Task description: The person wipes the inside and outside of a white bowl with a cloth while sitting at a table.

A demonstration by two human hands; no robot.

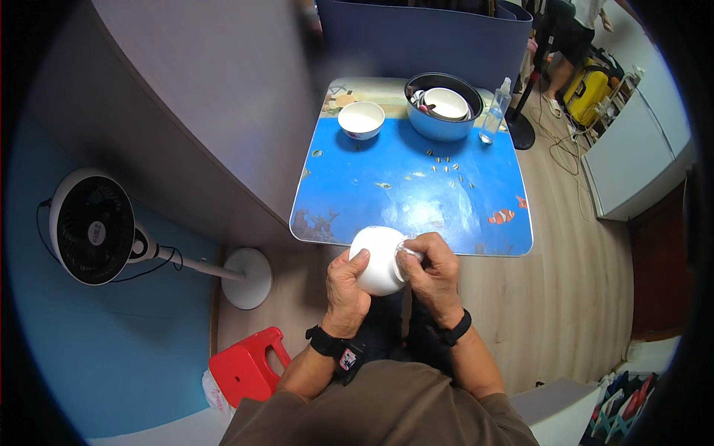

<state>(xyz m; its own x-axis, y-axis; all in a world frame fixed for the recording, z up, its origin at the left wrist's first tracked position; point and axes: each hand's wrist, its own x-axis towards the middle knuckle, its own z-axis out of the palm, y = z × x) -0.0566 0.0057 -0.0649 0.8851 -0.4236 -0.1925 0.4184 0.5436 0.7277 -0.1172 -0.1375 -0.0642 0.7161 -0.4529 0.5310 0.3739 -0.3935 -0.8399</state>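
In front of my body, at the table's near edge, a white bowl (377,260) is tipped on its side with its smooth outer wall facing up. My left hand (348,288) is closed on it, thumb lying on the wall. My right hand (433,276) pinches a small crumpled white wipe (411,253), either tissue or cloth, against the bowl's foot. The fingers cover most of the wipe. Farther off on the blue table (372,208) stands another white bowl (361,119) with a coloured pattern low on its outside.
A deep pot (439,128) holding a white bowl (445,102) and utensils stands at the back, beside a clear spray bottle (494,113). To my left are a white fan (95,227) and a red stool (245,368). Another person (576,52) stands at the far right, near a yellow case (586,93).
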